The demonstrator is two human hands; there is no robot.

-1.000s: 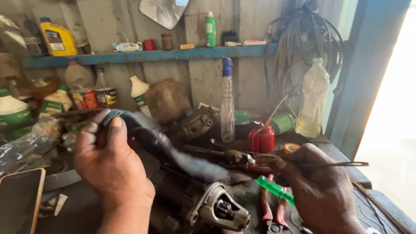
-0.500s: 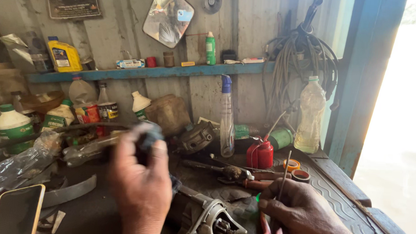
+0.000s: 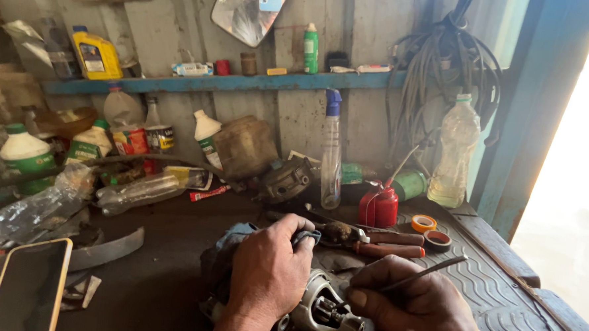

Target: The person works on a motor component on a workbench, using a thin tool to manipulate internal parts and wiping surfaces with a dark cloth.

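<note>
My left hand (image 3: 268,270) rests low in the middle of the bench, closed on a dark blue rag (image 3: 304,237) that it presses onto a grey metal motor part (image 3: 324,314). Right beside it, my right hand (image 3: 417,306) pinches a thin dark metal rod (image 3: 429,271) that slants up to the right, its lower end near the motor part's shaft. The underside of the motor part is hidden by both hands.
Red-handled pliers (image 3: 377,240) lie just behind the hands, with a red oil can (image 3: 379,205), tape rolls (image 3: 424,223) and a spray bottle (image 3: 331,154) further back. A phone (image 3: 28,286) lies at the left front. Bottles crowd the back left; a blue shelf (image 3: 232,83) runs above.
My left hand came down from chest height and now presses the rag onto the motor part. My right hand moved in to the part with the rod. The view tilted down slightly.
</note>
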